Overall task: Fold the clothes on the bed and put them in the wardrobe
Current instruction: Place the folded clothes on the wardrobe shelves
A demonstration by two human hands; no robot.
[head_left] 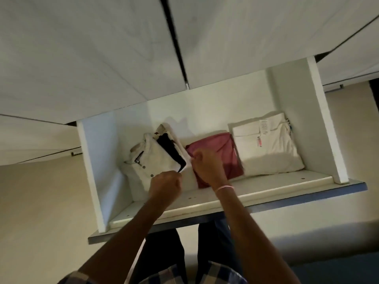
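I look down into an open wardrobe compartment with a white shelf (266, 187). At its left stands a leaning stack of folded clothes (155, 158): cream garments with a black one (171, 152) between them. My left hand (165, 187) grips the stack's near lower edge with curled fingers. My right hand (207, 165) pinches the white edge at the stack's right side. A folded maroon garment (227, 148) lies in the middle, partly behind my right hand. A folded cream garment (270, 152) with a label lies at the right.
White side panels (326, 124) wall the compartment on both sides, and closed white doors (92, 58) hang above it. The shelf's front lip (205, 220) juts toward me. Beige floor (41, 201) spreads left; my dark trousers (164, 253) show below.
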